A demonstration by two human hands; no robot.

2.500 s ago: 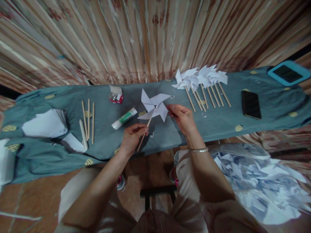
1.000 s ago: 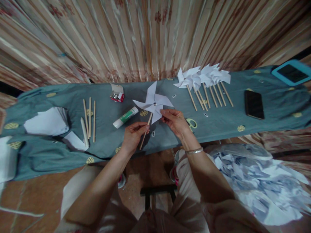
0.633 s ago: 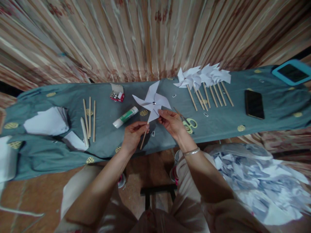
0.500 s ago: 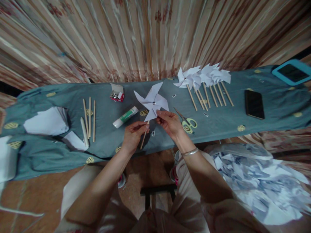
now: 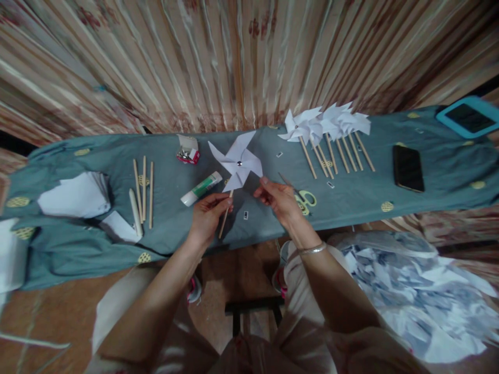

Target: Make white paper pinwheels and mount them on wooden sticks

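Note:
My left hand (image 5: 208, 215) is closed around the wooden stick of a white paper pinwheel (image 5: 238, 162), just below its blades. A round metal pin shows at the pinwheel's middle, and the stick's lower end points down past my fingers. Close to the tip of the right-hand blade is my right hand (image 5: 278, 200), its fingers loosely bent and apart, with nothing seen in them. Left of the pinwheel lies a glue stick (image 5: 201, 188). Scissors (image 5: 304, 200) with light green handles lie just behind my right hand, partly covered by it.
Finished pinwheels (image 5: 335, 123) lie in a row at the back right. A phone (image 5: 408, 167) and a blue-framed tablet (image 5: 470, 117) are farther right. Leftward are loose sticks (image 5: 151, 195), a paper stack (image 5: 76, 195) and a small pin box (image 5: 188, 149). A bag of paper scraps (image 5: 421, 296) stands below.
My right hand has let go of the pinwheel's blade and moved slightly right. My left hand has shifted a little left with the pinwheel.

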